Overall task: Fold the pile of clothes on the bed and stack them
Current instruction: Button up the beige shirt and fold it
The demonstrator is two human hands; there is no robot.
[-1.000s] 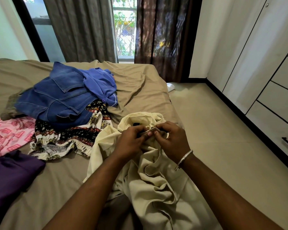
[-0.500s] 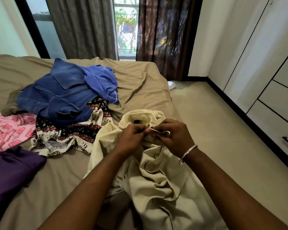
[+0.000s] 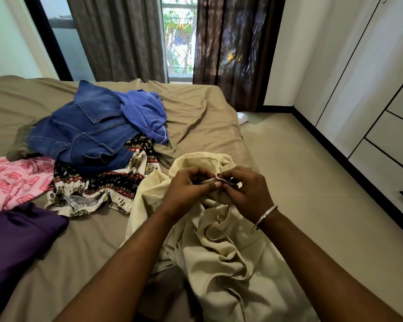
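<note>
Both hands are working one spot on the cream garment (image 3: 221, 247), up at its top edge near the bed's (image 3: 196, 117) right side. Left hand (image 3: 186, 189) and right hand (image 3: 247, 194) are together, fingertips nearly touching, each pinching a small bit of the cream cloth. Looks like a button or fastener being done, but it's too small to tell.

Risks from here:
- Most of the cream garment is bunched and hanging off the bed edge toward the person. If either pinch lets go, my guess is the weight drags it to the floor (image 3: 312, 182).
- It's badly crumpled below the hands. Folding without shaking it flat first would likely lock the creases in.
- Not much bare sheet right there, so laying it out may mean overlapping the neighbours.

Around it:
- Patterned black-and-white garment (image 3: 98, 184) just left of the cream one, edges close, possibly touching.
- Denim piece (image 3: 84, 133) lies on top of the patterned one, with a blue top (image 3: 144, 112) draped over the denim's far side.
- Pink printed cloth (image 3: 12, 180) at the left edge, purple cloth (image 3: 14, 240) nearer, both well apart from the hands.
- None of these looks neatly folded; I see no stack yet.
- Wardrobe (image 3: 370, 101) on the right, curtains (image 3: 121, 38) behind.
</note>
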